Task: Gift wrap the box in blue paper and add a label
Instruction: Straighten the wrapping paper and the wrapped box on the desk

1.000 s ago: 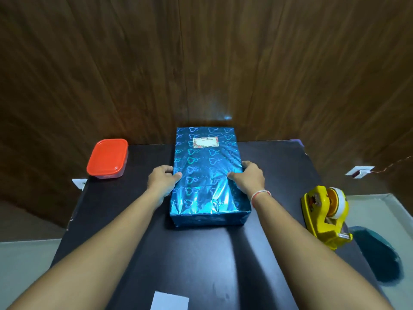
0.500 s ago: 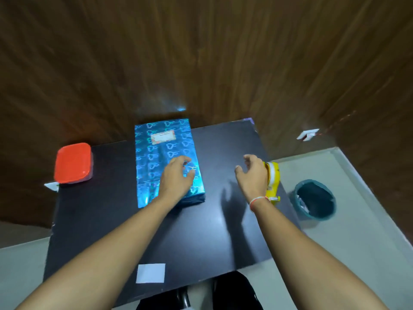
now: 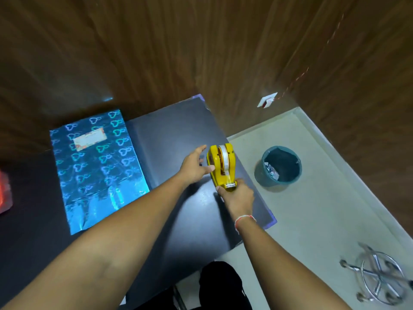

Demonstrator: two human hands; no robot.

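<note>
Dark wood panelling backs our black counter [image 3: 190,220]. At left of frame lies the box [image 3: 96,168], crinkly foil-blue with hearts, label [image 3: 89,139] already on. We judge we're fetching tape: our left hand [image 3: 193,167], fingers spread, steadies the glossy yellow tape dispenser [image 3: 221,166]; our right hand [image 3: 237,198] pinches at its metal cutter. Next, pull and tear a strip cleanly.

Pretty dim overall, slight motion blur everywhere. Overhead light glares off the shiny wrapped box [image 3: 96,166], and shadows fall on the black table [image 3: 178,130] right of it. Wide-angle bending at the edges.
</note>
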